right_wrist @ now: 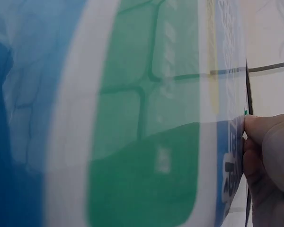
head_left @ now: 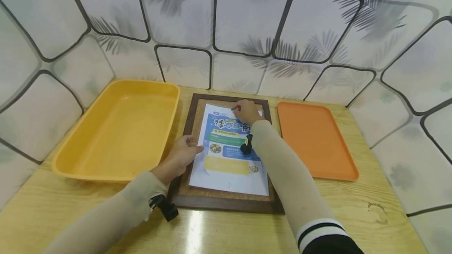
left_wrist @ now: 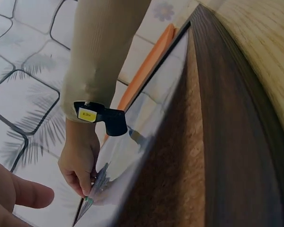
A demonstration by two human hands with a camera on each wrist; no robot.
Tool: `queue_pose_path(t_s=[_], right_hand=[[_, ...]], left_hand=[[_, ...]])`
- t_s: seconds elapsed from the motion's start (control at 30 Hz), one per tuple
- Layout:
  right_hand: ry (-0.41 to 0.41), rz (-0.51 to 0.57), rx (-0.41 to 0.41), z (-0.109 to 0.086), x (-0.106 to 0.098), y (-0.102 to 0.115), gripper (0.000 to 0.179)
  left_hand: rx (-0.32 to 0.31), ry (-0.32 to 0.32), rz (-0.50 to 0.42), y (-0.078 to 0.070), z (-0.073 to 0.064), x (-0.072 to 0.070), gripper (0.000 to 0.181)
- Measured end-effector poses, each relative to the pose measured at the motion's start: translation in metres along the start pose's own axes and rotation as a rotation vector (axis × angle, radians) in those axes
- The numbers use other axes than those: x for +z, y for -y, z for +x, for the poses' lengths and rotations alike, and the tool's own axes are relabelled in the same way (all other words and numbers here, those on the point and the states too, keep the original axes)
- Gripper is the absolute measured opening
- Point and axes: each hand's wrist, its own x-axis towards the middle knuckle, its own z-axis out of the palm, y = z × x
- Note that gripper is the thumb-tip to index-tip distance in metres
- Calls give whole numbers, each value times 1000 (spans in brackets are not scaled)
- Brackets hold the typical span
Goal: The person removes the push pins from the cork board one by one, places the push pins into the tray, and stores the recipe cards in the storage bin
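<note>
A printed poster point(head_left: 229, 179), blue and white with Chinese lettering, lies on a cork board point(left_wrist: 180, 156) with a dark brown frame point(head_left: 226, 205). Near the poster's top edge, my right hand point(head_left: 246, 112) pinches a small green pin point(head_left: 232, 109) between thumb and fingertips. The right wrist view shows that right hand point(right_wrist: 272, 156) against the printed sheet, its pin mostly covered. My left hand point(head_left: 181, 153) is beside the poster's left edge, fingers loosely bent and holding nothing. Whether its fingertips touch the paper I cannot tell.
To the left sits a deep yellow tray point(head_left: 173, 101) close to the board. A flat orange tray point(head_left: 318, 140) lies on the right. Everything stands on a light wooden table point(head_left: 374, 195), with a patterned wall point(head_left: 247, 19) behind and at both sides.
</note>
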Motion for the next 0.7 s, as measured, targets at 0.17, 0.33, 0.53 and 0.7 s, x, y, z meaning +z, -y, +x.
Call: queue_pose_path(t_s=[0.17,0.33,0.53,0.7], right_hand=[[-2,-2,9,1,1,1,19],[6,7,35,2,2,4,15],[7,-18,46,5,4,7,10],[36,-65,58,11,4,10,25]], left_hand=[[58,-17,140,5,1,0,57],[112,-24,219,13,0,0,57],[149,-55,269,18,-1,1,57],[148,-59,280,19,-2,2,53]])
